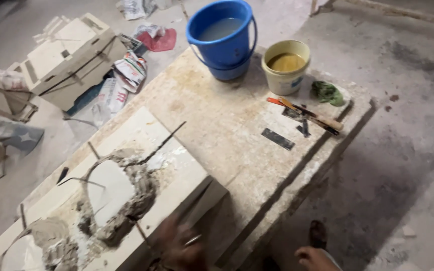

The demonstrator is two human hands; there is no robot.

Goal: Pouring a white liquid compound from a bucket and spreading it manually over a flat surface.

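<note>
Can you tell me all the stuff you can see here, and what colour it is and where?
bucket: one, blue, holds cloudy water, far end of the table.
tub: one, cream, brownish liquid, right of the bucket.
green cloth: one, right of the tub.
brushes and tools: a few, wood and orange handles, in front of the tub.
pale slab: one, grey mortar and wires, near end.
box: one, beige, floor at left.
hand: one, blurred, at the slab's near edge; side unclear.

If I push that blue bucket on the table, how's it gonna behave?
The blue bucket looks nearly full of cloudy liquid, so probably heavy and apt to slosh over. It sits near the table's far edge, so a hard shove might tip it off.
</note>
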